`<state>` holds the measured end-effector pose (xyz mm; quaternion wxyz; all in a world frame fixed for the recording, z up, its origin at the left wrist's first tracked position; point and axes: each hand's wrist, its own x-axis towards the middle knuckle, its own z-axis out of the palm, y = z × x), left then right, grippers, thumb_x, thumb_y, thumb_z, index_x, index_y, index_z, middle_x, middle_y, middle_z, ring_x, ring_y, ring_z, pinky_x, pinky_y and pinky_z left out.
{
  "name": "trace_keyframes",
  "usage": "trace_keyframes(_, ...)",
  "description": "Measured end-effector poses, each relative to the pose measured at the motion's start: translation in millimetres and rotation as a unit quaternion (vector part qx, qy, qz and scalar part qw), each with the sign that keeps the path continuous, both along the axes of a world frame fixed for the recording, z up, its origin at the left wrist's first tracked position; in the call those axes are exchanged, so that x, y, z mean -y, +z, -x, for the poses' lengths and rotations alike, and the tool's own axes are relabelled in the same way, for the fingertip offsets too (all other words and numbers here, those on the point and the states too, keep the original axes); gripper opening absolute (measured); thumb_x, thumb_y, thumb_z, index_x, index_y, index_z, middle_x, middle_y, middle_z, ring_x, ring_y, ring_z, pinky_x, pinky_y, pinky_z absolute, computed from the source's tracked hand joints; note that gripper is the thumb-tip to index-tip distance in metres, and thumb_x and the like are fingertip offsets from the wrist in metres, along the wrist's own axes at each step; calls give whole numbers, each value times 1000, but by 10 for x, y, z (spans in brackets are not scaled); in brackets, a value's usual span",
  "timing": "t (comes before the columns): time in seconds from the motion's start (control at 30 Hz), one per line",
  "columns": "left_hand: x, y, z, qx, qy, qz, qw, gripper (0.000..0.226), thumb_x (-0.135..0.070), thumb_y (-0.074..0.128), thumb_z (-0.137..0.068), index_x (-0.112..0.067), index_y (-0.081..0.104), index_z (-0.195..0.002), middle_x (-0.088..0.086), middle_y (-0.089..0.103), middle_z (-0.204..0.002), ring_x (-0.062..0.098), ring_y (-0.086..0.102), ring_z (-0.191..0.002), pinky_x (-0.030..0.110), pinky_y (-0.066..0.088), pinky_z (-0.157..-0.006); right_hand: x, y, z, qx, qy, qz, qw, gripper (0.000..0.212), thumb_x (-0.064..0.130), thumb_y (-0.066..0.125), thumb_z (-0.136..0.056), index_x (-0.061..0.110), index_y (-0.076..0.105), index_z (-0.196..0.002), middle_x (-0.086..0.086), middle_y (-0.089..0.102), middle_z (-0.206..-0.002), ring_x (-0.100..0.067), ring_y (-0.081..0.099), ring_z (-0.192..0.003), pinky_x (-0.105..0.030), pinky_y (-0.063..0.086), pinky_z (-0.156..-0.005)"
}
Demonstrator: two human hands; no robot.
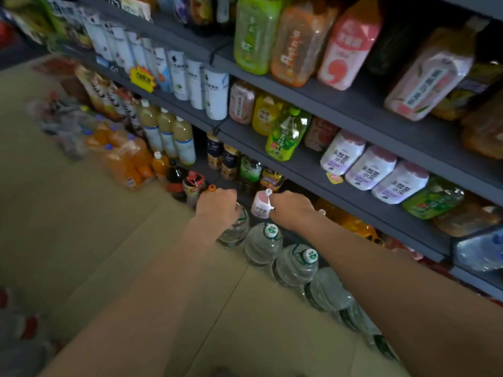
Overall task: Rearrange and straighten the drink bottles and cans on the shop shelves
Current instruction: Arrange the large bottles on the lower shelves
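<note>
My left hand [217, 206] curls over the top of a large clear water jug [236, 232] that stands on the floor by the bottom shelf. My right hand [292, 208] reaches beside a white and pink bottle [260, 205] on the bottom shelf, fingers curled at its neck and white cap handle. More clear water jugs with green caps, such as one [262, 244] just right of the first, stand in a row along the floor. Cola bottles [177, 180] stand left of my left hand.
Dark grey shelves [326, 170] run diagonally, packed with juice, tea and yoghurt drink bottles. Orange soda packs [128, 161] and wrapped bottles sit on the tan tiled floor [109, 240] at the left. Blue wrapped water packs [479, 248] lie at the right.
</note>
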<state>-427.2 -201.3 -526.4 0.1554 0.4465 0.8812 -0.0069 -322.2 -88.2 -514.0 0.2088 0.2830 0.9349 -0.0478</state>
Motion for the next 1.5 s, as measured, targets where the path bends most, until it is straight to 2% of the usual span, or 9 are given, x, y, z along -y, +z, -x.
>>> trace_keyframes(0.2,17,-103,456,-1,11,27,1000,40,-30,41,-96,-13,42,-133,12,58,-123,31,54,-116,37,41,-93,-32,-366,232,59,-18,11,998,37,19,43,-94,3,43,-128,-21,44,-133,-35,45,-120,-38,40,-92)
trace_keyframes(0.4,-554,-445,784,26,-61,46,997,49,-28,46,-94,-18,33,-140,10,55,-129,29,51,-119,40,41,-95,-440,-777,602,29,-38,33,998,38,20,46,-92,8,45,-128,-17,44,-133,-34,39,-123,-40,41,-93)
trace_keyframes(0.53,-1006,-862,978,63,-92,6,994,50,-28,49,-93,-23,34,-141,5,49,-136,26,47,-125,40,40,-97,-819,-1281,657,34,-66,37,997,45,18,47,-92,8,40,-135,-17,43,-133,-32,41,-122,-41,39,-97)
trace_keyframes(0.73,-1472,-1606,1301,58,-157,14,986,50,-25,49,-93,-23,35,-141,2,48,-137,23,44,-127,37,36,-99,-1207,-2259,796,16,-166,84,982,53,9,49,-89,11,36,-140,-15,38,-138,-33,41,-125,-36,40,-100)
trace_keyframes(0.83,-1659,-2035,1515,35,-170,5,985,47,-25,49,-94,-23,37,-139,1,49,-137,23,45,-126,35,35,-99,-1408,-2774,931,-19,-219,90,971,63,7,50,-91,18,23,-147,-13,20,-152,-34,32,-134,-37,34,-105)
trace_keyframes(0.93,-1824,-2501,1619,39,-173,-11,984,48,-25,52,-93,-23,38,-139,2,51,-135,23,47,-125,36,37,-98,-1621,-3203,1058,-62,-232,80,967,73,0,51,-90,26,17,-149,-6,4,-157,-34,35,-133,-38,40,-101)
trace_keyframes(1.1,-1953,-2994,1733,68,-173,-56,981,47,-24,53,-93,-23,40,-138,2,51,-135,22,48,-123,37,39,-98,-1804,-3697,1281,-57,-207,41,976,58,4,51,-91,21,33,-143,-6,7,-155,-35,37,-126,-38,38,-101)
trace_keyframes(1.3,-1840,-3118,1926,48,-170,-8,984,52,-26,52,-93,-22,33,-141,3,46,-138,24,43,-127,39,36,-100,-1636,-3670,1440,-127,-251,15,960,31,3,52,-89,10,50,-119,-12,32,-135,-35,49,-113,-36,41,-92)
trace_keyframes(1.5,-1762,-2595,1922,137,-124,45,982,77,-10,62,-85,-18,17,-147,8,24,-150,31,32,-135,41,34,-107,-1328,-2812,1689,-196,-218,76,953,27,3,59,-82,11,56,-108,-10,39,-123,-34,53,-108,-38,45,-88)
